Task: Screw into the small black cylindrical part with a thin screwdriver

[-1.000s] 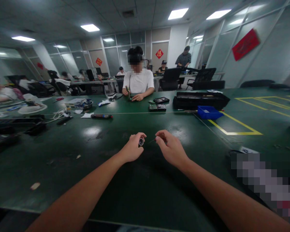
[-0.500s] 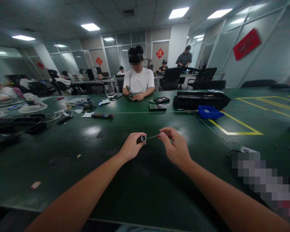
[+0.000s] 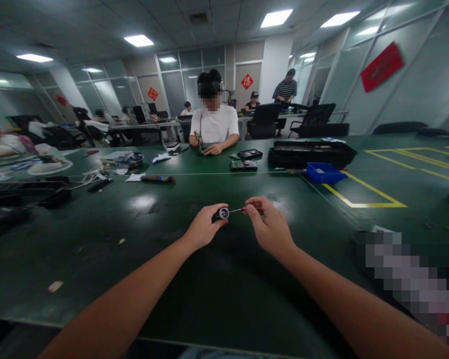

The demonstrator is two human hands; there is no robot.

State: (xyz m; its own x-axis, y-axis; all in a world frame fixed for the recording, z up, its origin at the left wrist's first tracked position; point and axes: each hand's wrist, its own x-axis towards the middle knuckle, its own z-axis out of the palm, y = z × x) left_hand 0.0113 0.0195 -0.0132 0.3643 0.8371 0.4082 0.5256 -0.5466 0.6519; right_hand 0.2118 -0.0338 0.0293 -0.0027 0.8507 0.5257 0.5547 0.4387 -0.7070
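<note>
My left hand [image 3: 204,227] is closed around a small dark cylinder [image 3: 223,214] with a silvery round rim, its end facing me and to the right. Fingers and thumb of my right hand [image 3: 270,224] pinch a screwdriver [image 3: 246,208] by its reddish handle. The thin metal shaft points left, and its tip meets the rim or opening of the cylinder; whether it is inside or only touching I cannot tell. Both hands are held above the green table [image 3: 217,289]. What the cylinder belongs to is hidden by my left hand.
Across the table a person [image 3: 214,124] in white works on a small part. Before them lie opened hard drives [image 3: 244,165], a black case [image 3: 312,155] and a blue bin [image 3: 325,173]. A dark tool [image 3: 157,178] and cables [image 3: 92,175] lie left. Yellow tape [image 3: 377,206] marks the right.
The screwdriver and my right hand have shifted slightly left, bringing the shaft closer to the cylinder. The cylinder's end has turned a little more toward the camera.
</note>
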